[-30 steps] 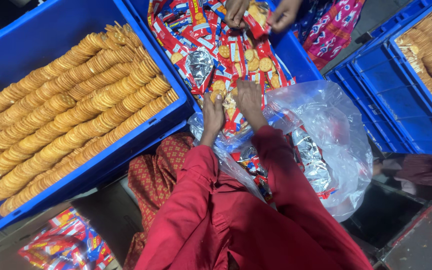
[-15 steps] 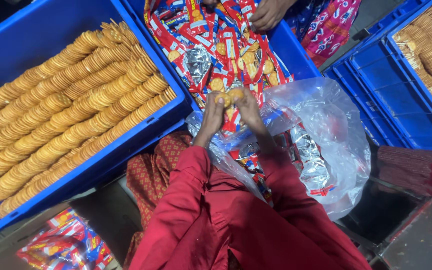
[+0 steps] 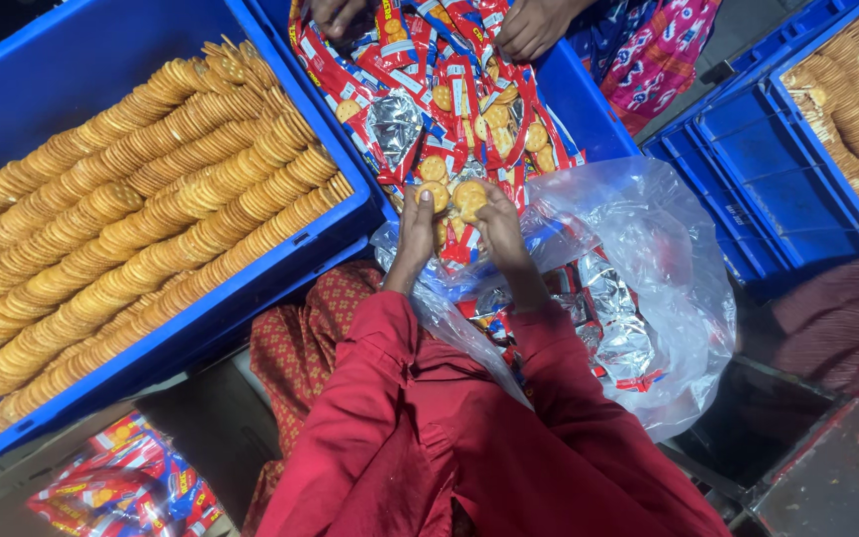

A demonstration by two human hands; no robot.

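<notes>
Both hands work at the near rim of the blue plastic crate of red foil biscuit wrappers (image 3: 449, 89): the left hand (image 3: 416, 221) has its grip closed on a round golden biscuit (image 3: 436, 195), the right hand (image 3: 501, 227) on a second round biscuit (image 3: 470, 199), the two touching. Left of that crate, a larger blue plastic crate (image 3: 42, 60) holds long rows of stacked round biscuits (image 3: 141, 219). Just below it, a clear plastic bag (image 3: 668, 288) holds crumpled silver-and-red wrappers; another person's hands (image 3: 529, 25) rest at its far end.
</notes>
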